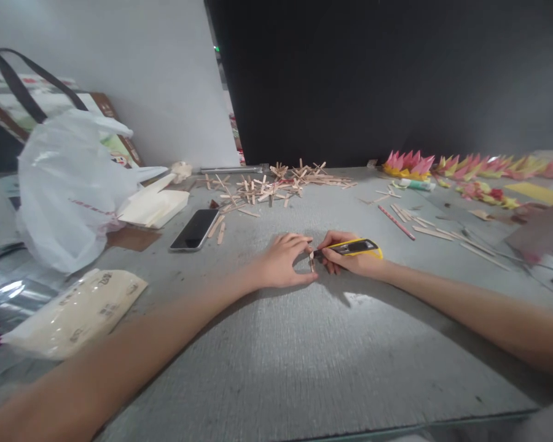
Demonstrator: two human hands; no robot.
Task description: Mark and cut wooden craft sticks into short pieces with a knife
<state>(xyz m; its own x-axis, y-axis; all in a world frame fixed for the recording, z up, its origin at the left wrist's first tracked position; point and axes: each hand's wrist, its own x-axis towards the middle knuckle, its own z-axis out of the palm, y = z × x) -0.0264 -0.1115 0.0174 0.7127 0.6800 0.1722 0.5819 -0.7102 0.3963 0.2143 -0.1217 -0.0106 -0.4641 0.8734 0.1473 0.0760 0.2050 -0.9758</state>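
My right hand is wrapped round a yellow and black utility knife, its blade end pointing left. The tip meets a small wooden stick near the middle of the table. That stick stands between the thumb and fingers of my left hand, which pinch it at its two ends. Part of the stick is hidden by my fingers, and the blade itself is too small to make out clearly.
Wooden sticks lie heaped at the back, with loose strips on the right. A phone, a white plastic bag and a clear packet are at left. Pink and yellow paper flowers stand back right, near a striped pencil.
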